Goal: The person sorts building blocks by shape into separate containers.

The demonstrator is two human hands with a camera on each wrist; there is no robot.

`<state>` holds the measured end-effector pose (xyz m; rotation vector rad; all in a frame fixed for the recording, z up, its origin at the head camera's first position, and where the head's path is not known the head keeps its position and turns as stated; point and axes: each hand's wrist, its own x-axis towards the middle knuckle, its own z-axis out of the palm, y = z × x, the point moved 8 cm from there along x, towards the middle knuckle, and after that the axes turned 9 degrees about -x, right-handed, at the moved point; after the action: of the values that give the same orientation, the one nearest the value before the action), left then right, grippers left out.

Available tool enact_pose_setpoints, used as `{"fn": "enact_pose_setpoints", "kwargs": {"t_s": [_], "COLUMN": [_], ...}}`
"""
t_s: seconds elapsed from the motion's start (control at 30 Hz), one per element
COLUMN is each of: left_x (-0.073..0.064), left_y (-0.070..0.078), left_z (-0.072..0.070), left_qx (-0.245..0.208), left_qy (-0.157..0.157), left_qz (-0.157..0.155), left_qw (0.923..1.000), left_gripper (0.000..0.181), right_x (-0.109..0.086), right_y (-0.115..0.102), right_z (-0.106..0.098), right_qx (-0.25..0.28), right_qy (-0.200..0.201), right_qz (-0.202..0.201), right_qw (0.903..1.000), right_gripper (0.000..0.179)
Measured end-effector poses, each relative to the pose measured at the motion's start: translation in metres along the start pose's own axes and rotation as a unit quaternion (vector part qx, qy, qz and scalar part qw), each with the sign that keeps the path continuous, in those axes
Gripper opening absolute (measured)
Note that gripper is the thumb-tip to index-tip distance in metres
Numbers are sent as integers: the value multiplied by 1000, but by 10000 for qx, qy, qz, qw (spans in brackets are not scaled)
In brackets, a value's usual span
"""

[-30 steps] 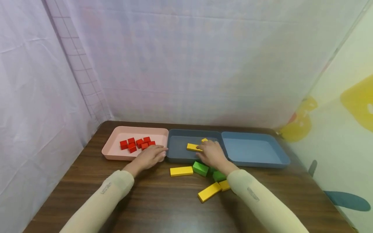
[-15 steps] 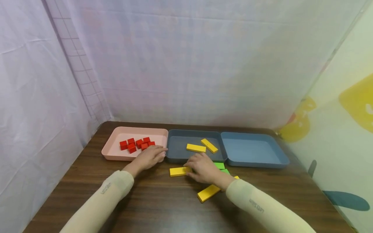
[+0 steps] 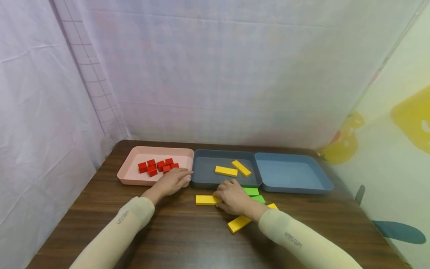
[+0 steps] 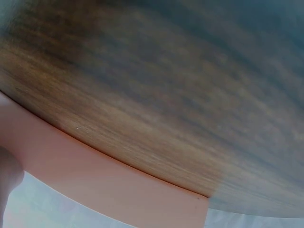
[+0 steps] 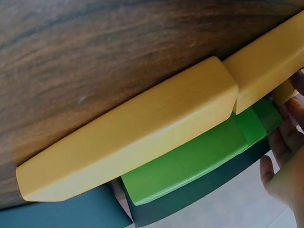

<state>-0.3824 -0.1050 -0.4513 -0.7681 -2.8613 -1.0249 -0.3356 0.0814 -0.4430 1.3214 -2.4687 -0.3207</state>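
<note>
My right hand (image 3: 235, 198) pinches the right end of a yellow block (image 3: 205, 200) lying on the table in front of the dark grey tray (image 3: 205, 182); the hand hides that end. Close by lie green blocks (image 3: 251, 191) and more yellow blocks (image 3: 238, 224), partly covered by the hand and forearm. The right wrist view shows a long yellow block (image 5: 133, 133) in the foreground and a green block (image 5: 190, 161) behind it. My left hand (image 3: 172, 182) rests at the front right corner of the pink tray (image 3: 134, 182), fingers relaxed and holding nothing.
Several red cubes (image 3: 152, 171) sit in the pink tray. Two yellow blocks (image 3: 226, 171) lie in the dark grey tray. A light blue tray (image 3: 295, 186) stands to its right, all three side by side along the table's back, before a pale curtain (image 3: 215, 74).
My right hand has come out of the dark grey tray, leaving a yellow block there, and moved down to the yellow block in front, which has shifted slightly. The left hand stays put.
</note>
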Motion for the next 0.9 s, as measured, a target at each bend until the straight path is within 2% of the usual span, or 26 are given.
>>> {"fn": "enact_pose_setpoints", "kwargs": {"t_s": [0.2,0.4,0.53,0.63,0.73,0.9], "left_x": [0,0,-1,0,0,-1], "left_y": [-2,1,1,0,1,6], "left_z": [2,-1,-2,-1,0,-2], "left_qx": [-43,-40,-77,-92,-63,20], "left_qy": [-64,-21,-11,-22,-2,100], "left_qz": [-142,-44,-23,-30,27,202], "left_qw": [9999,10000,10000,10000,10000,9997], "left_gripper": [43,43,42,42,43,41], "right_x": [1,8,7,7,11,24], "right_y": [8,47,74,87,92,87], "right_z": [-11,-31,-18,-3,8,14], "right_qx": [450,726,613,577,607,750], "right_qy": [-147,73,-194,-476,-587,-448], "right_qz": [285,1137,1743,2064,2245,2230], "right_qw": [9985,9908,9826,9756,9708,9709], "right_gripper": [29,33,32,32,32,40]}}
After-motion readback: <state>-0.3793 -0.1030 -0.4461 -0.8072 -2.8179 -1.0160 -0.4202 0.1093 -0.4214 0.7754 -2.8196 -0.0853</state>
